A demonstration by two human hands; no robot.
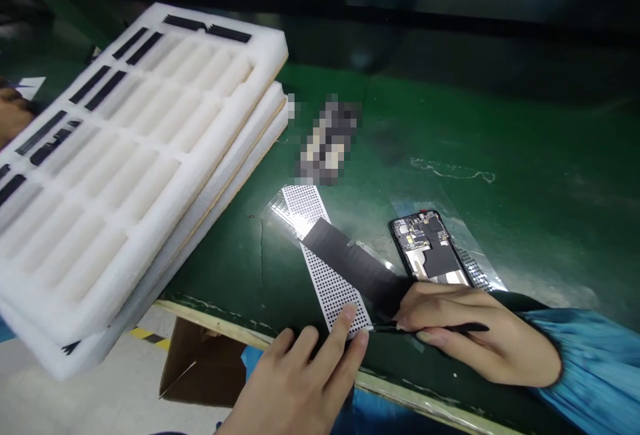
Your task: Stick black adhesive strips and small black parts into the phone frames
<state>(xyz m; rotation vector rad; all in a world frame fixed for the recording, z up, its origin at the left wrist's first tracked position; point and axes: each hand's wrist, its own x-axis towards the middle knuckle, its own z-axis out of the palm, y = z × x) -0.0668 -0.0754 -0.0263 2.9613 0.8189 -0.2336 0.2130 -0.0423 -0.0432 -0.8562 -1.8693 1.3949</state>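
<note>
Black and slim, a pair of tweezers (440,328) lies pinched in the right hand (480,338), tips aimed toward nine o'clock at the near end of a dotted white strip (330,285). The left hand (300,381) holds nothing; two fingertips (349,318) press that strip flat at the near bench edge. A matte black film (360,268) crosses the strip toward two o'clock, thin and limp, so I judge it could crease or stick askew if the fingers slip or the tips pull too sharply. At one o'clock from the right hand lies an open phone (430,248), circuit board bare and easily scratched. The green bench (500,155) is glossy and scuffed. At ten o'clock, soft white foam trays (150,155) sit stacked, overhanging the edge, ribbed with slots.
</note>
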